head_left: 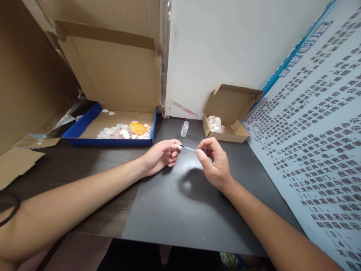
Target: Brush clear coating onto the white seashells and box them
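Observation:
My left hand (163, 157) is closed, pinching a small pale seashell (179, 148) between thumb and fingers. The fingers of my right hand (213, 161) are pinched on a thin, pale-stemmed brush (189, 148). Its dark tip reaches left to the shell and appears to touch it. Whatever part of the brush lies inside my right fingers is hidden. Just beyond both hands, a small clear glass bottle (184, 129) with a label stands upright, without a cap on it.
On the back left is an open blue-edged cardboard box (113, 142) holding several shells and an orange piece (138, 128). A smaller open cardboard box (239, 137) with white shells (214, 124) stands back right. A dark mat (169, 218) lies beneath my hands. A printed board (318, 124) borders the right.

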